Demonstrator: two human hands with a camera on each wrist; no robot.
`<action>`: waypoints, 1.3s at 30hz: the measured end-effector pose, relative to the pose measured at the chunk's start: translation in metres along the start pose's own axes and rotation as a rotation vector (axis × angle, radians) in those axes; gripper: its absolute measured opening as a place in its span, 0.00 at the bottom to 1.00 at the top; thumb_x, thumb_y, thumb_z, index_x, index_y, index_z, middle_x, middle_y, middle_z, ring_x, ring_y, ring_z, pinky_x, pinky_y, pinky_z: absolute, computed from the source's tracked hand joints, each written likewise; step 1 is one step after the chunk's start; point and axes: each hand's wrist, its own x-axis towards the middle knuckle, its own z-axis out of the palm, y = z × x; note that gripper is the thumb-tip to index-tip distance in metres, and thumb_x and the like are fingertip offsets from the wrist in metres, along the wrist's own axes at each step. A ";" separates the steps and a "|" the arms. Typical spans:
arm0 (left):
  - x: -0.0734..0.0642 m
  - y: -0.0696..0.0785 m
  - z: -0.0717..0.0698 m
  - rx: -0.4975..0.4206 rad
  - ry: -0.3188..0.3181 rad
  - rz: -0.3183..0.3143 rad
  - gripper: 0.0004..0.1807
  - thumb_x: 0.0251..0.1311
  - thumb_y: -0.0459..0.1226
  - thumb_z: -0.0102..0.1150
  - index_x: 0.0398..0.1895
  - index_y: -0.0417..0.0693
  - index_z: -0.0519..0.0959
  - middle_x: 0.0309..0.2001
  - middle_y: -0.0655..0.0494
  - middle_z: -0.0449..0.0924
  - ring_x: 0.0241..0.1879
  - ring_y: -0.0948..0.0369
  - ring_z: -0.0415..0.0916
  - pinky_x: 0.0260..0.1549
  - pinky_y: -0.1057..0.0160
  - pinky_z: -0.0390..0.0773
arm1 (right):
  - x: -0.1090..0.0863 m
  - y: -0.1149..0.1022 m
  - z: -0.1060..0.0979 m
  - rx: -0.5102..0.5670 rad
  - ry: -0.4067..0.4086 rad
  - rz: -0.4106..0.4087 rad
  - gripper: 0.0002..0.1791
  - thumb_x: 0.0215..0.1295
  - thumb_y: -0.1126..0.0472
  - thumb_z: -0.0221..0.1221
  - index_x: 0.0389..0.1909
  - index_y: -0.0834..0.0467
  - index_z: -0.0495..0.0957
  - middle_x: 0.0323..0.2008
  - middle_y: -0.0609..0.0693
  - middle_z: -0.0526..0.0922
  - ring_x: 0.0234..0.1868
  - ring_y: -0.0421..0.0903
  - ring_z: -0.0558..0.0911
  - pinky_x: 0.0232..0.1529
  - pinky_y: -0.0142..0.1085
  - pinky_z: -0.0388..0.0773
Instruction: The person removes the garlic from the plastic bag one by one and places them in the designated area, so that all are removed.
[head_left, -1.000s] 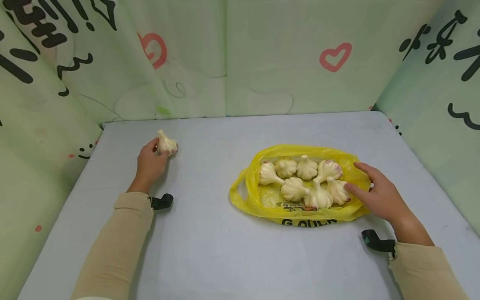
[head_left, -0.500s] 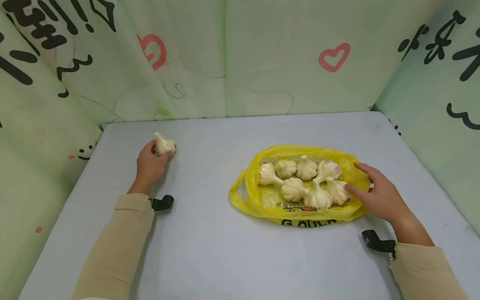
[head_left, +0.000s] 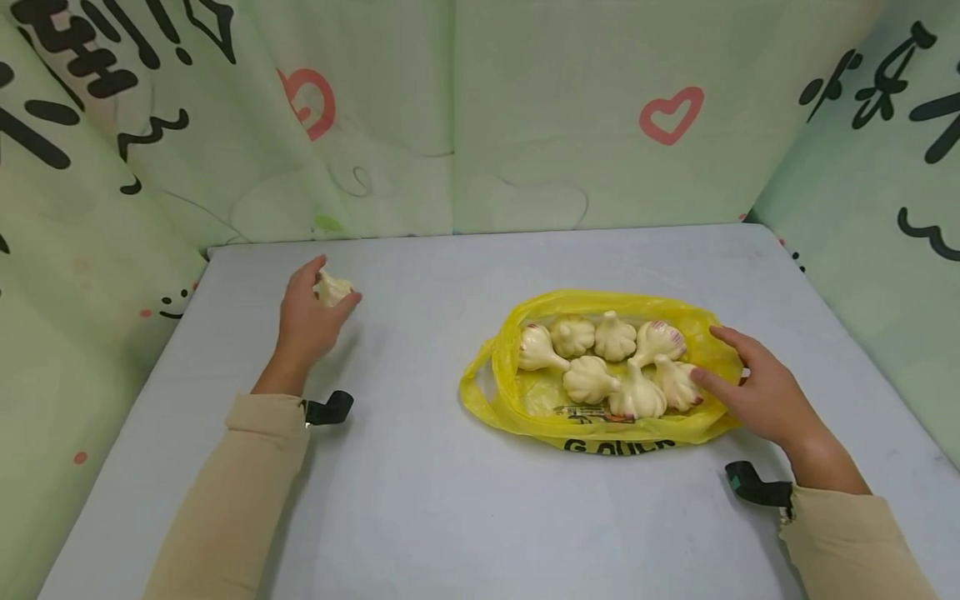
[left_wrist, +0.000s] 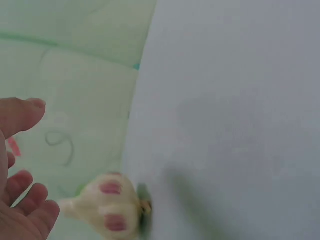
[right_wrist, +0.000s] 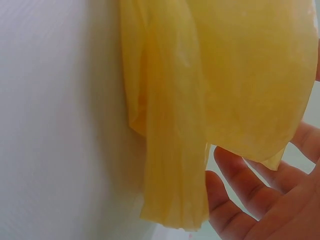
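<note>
At the far left of the table, my left hand [head_left: 309,321] is spread around a garlic bulb [head_left: 333,289] lying on the surface. In the left wrist view the thumb and fingers stand apart, and the bulb [left_wrist: 110,207], with its purple patches, lies beyond the fingertips. My right hand [head_left: 765,392] rests at the right end of a yellow plastic bag [head_left: 540,421] with loosely bent fingers. Its thumb reaches over the rim beside a garlic bulb [head_left: 677,382]; the right wrist view shows the other fingers [right_wrist: 250,192] against the outside of the bag.
Several white garlic bulbs [head_left: 588,379] lie inside the open-mouthed bag, whose handle loop [head_left: 472,392] points left. A pale cloth covers the table [head_left: 420,500]. Green printed curtains [head_left: 525,125] hang behind and at both sides.
My left hand has let go of the garlic bulb: its fingers have spread and lifted off, leaving the bulb on the table. The right hand and the bag have stayed in place.
</note>
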 end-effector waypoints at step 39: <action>-0.064 0.124 0.133 0.192 -0.634 0.578 0.32 0.65 0.41 0.67 0.69 0.38 0.69 0.67 0.46 0.70 0.68 0.52 0.65 0.65 0.59 0.66 | 0.002 0.002 0.001 -0.010 -0.012 0.025 0.46 0.73 0.46 0.57 0.75 0.73 0.49 0.72 0.76 0.52 0.67 0.76 0.57 0.58 0.70 0.61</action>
